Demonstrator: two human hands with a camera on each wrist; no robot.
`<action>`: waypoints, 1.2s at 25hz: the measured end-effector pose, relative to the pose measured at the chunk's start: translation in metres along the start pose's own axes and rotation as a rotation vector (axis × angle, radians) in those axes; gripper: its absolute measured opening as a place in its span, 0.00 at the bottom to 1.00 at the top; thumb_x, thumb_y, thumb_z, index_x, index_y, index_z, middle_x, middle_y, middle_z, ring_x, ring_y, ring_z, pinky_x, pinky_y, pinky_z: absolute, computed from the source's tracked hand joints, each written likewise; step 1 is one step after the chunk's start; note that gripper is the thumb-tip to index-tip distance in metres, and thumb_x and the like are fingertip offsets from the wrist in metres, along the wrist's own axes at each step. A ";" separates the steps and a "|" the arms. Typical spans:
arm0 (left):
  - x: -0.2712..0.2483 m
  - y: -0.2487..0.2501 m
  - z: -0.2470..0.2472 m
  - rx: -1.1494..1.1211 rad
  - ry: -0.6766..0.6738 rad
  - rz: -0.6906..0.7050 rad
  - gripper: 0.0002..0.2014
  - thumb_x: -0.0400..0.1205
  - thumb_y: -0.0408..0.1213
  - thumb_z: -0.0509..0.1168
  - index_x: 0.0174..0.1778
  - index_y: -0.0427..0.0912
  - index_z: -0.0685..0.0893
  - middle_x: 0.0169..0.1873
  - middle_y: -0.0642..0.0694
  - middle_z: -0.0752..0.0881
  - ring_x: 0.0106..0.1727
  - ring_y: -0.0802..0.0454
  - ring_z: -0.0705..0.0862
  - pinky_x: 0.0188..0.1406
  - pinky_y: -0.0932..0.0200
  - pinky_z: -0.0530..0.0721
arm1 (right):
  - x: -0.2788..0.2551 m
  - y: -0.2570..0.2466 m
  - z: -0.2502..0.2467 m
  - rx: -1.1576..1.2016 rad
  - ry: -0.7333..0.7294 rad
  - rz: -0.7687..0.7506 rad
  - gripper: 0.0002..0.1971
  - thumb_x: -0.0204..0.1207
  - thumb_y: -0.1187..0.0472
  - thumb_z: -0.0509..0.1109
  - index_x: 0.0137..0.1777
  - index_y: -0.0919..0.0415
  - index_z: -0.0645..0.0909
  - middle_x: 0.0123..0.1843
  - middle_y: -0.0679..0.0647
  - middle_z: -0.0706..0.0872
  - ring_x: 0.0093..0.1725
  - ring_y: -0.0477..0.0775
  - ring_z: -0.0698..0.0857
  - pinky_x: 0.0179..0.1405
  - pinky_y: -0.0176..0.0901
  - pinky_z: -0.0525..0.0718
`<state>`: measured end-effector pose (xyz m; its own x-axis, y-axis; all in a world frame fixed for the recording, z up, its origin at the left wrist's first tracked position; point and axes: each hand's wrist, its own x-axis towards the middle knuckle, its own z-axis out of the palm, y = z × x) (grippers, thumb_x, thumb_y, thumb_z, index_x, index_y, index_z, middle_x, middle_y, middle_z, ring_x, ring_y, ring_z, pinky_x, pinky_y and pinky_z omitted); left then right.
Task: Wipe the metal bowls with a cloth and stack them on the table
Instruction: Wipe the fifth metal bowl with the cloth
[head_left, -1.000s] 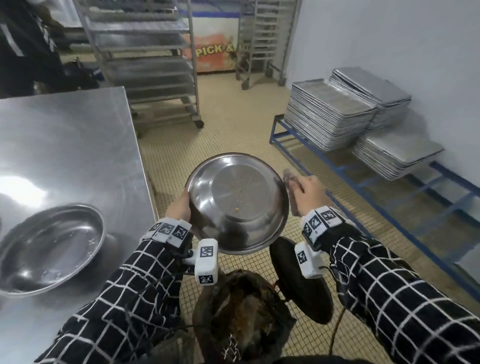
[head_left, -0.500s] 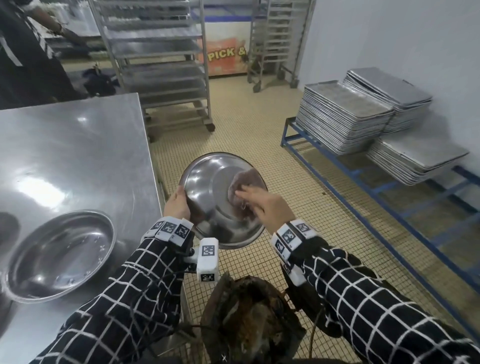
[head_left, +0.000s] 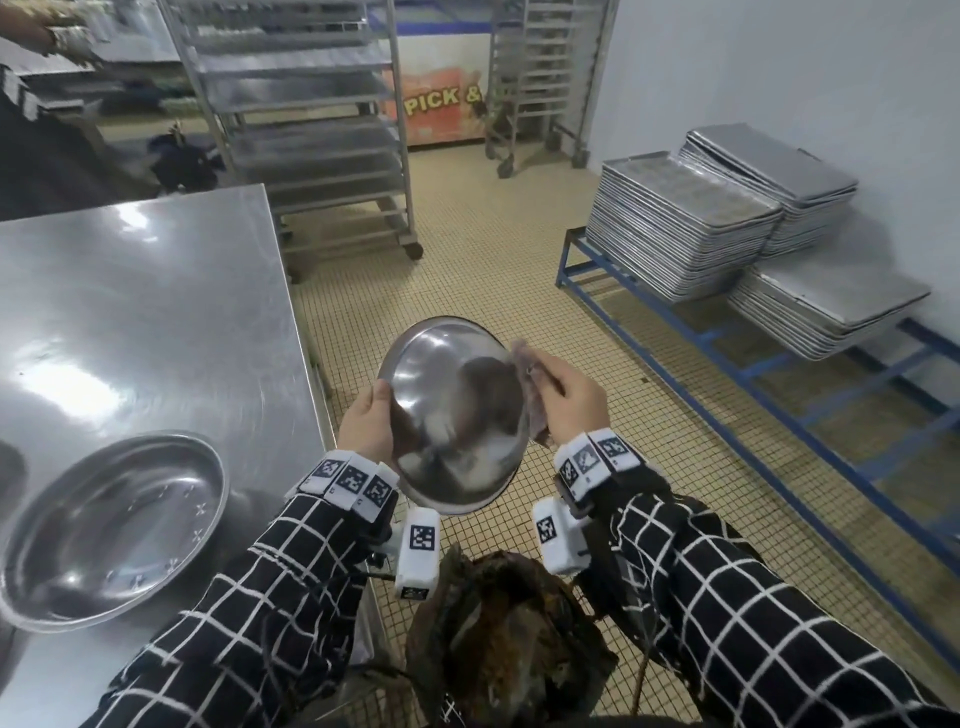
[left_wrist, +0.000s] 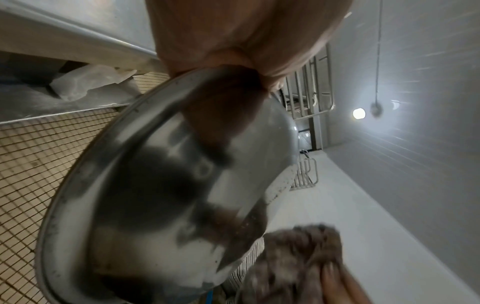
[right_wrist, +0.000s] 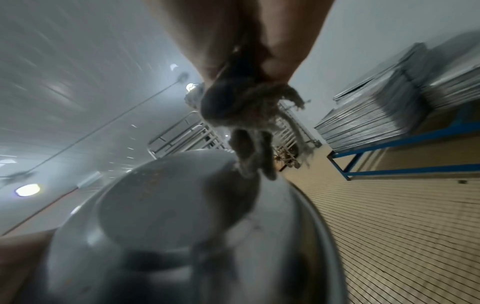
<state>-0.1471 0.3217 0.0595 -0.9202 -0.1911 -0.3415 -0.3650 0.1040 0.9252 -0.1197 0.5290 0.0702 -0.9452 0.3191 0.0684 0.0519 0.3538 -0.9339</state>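
Observation:
A shiny metal bowl (head_left: 453, 410) is held tilted over the tiled floor, its inside turned toward me. My left hand (head_left: 366, 423) grips its left rim, thumb on the inner side. My right hand (head_left: 569, 400) clutches a crumpled grey-brown cloth (head_left: 530, 395) against the bowl's right rim. The left wrist view shows the bowl (left_wrist: 166, 195) close up with the cloth (left_wrist: 296, 261) at its lower edge. From the right wrist the cloth (right_wrist: 246, 107) hangs over the bowl (right_wrist: 168, 226). A second metal bowl (head_left: 111, 525) rests on the steel table (head_left: 135, 312).
A dark bag (head_left: 504, 639) with brown contents sits below my hands. Stacks of baking trays (head_left: 680, 226) lie on a blue low rack (head_left: 779, 374) along the right wall. Wheeled tray racks (head_left: 306, 124) stand behind the table. Another person (head_left: 36, 109) is at far left.
My right hand with the cloth has swept from the bowl's middle back to its right rim. The bowl has tilted more steeply toward the left.

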 end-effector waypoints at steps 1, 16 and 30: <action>-0.005 0.002 0.004 -0.006 -0.014 0.014 0.14 0.88 0.48 0.51 0.43 0.51 0.78 0.45 0.46 0.82 0.55 0.44 0.81 0.63 0.48 0.76 | 0.000 -0.006 0.007 -0.022 -0.031 -0.026 0.13 0.81 0.56 0.66 0.64 0.47 0.83 0.46 0.40 0.87 0.44 0.41 0.85 0.49 0.38 0.87; -0.018 0.019 0.003 -0.124 -0.070 0.098 0.14 0.85 0.50 0.57 0.40 0.50 0.83 0.45 0.41 0.87 0.52 0.39 0.86 0.60 0.40 0.82 | -0.085 0.015 0.013 0.292 0.306 0.085 0.13 0.79 0.49 0.63 0.61 0.39 0.81 0.51 0.39 0.88 0.51 0.38 0.86 0.55 0.43 0.86; -0.042 0.048 0.000 -0.190 -0.129 0.211 0.15 0.85 0.53 0.55 0.40 0.57 0.86 0.46 0.48 0.88 0.54 0.46 0.86 0.65 0.41 0.80 | -0.056 0.024 0.024 -0.226 0.148 -0.240 0.29 0.84 0.41 0.41 0.84 0.45 0.42 0.85 0.40 0.38 0.84 0.56 0.49 0.74 0.70 0.67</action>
<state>-0.1262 0.3347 0.1180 -0.9876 -0.0581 -0.1455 -0.1422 -0.0588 0.9881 -0.0728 0.4984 0.0353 -0.8831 0.3211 0.3422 -0.0808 0.6144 -0.7849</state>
